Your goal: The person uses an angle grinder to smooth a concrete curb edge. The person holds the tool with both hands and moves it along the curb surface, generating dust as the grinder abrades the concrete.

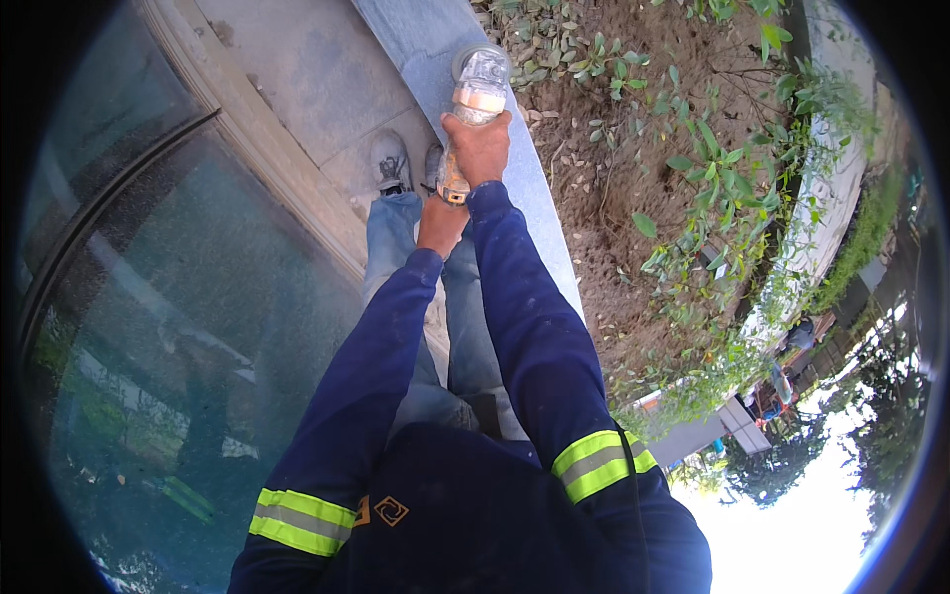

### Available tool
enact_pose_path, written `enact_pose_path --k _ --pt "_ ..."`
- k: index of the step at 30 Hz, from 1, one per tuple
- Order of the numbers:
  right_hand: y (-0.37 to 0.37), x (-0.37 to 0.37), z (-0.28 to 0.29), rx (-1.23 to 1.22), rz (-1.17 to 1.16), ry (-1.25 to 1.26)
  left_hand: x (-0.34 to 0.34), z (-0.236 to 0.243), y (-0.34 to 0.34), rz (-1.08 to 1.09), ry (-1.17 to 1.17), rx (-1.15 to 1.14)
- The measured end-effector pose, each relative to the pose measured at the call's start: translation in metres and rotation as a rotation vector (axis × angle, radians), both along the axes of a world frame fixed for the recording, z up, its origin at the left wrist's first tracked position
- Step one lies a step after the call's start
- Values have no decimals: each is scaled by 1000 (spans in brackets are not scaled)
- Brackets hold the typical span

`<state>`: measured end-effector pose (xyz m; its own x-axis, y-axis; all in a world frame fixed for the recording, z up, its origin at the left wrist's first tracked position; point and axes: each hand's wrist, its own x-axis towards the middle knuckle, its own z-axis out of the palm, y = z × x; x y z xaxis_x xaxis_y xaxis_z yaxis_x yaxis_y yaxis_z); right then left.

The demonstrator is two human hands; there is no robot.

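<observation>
Both my hands are closed around a dusty orange and grey angle grinder [481,94]. My right hand [482,150] wraps its body just behind the head. At the rear end, near my shoes, my left hand [440,226] grips the handle, and most of its fingers are hidden. The round disc [482,59] at the grinder's head is over the top of a long grey stone slab [421,40]. From this angle I cannot tell whether the disc touches the stone.
A planting bed [584,178] with soil and leafy shrubs borders the slab on the right. To the left lie a dusty paved floor [297,69], a pale frame [267,158] and large glass panes [188,297]. My shoes [389,158] stand beside the slab. A cable [633,485] hangs over my right sleeve.
</observation>
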<state>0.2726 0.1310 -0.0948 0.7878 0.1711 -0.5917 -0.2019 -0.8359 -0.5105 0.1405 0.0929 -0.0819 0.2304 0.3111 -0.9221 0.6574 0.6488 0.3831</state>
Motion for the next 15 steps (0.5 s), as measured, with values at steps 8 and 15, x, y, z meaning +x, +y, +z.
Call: enact_pose_path --k 8,15 --pt "-38 -20 -4 102 -96 -7 -19 -1 -30 -98 22 89" --pt "-8 -28 1 -6 49 79 -27 0 -25 93 4 81"
